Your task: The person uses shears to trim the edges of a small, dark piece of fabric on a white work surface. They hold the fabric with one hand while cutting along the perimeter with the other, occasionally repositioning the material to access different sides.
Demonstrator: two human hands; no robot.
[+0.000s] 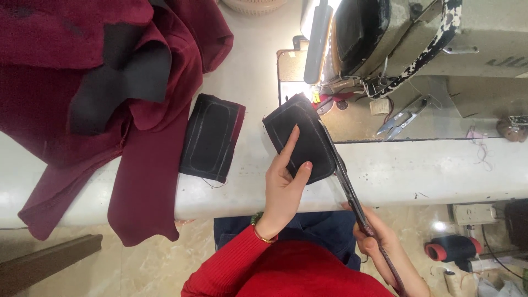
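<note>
My left hand [283,184] holds a black stitched fabric piece [300,140] with rounded corners, thumb and fingers pinching its lower edge above the white table [418,173]. My right hand [385,247] grips long dark scissors [344,179] whose blades run along the right edge of that piece. A second black stitched piece [210,137], backed with maroon cloth, lies flat on the table to the left.
A heap of maroon fabric [71,82] with black pieces on it covers the table's left and hangs over the front edge. A sewing machine [396,38] stands at the back right, small snips [401,118] beside it. A thread cone [448,247] lies on the floor.
</note>
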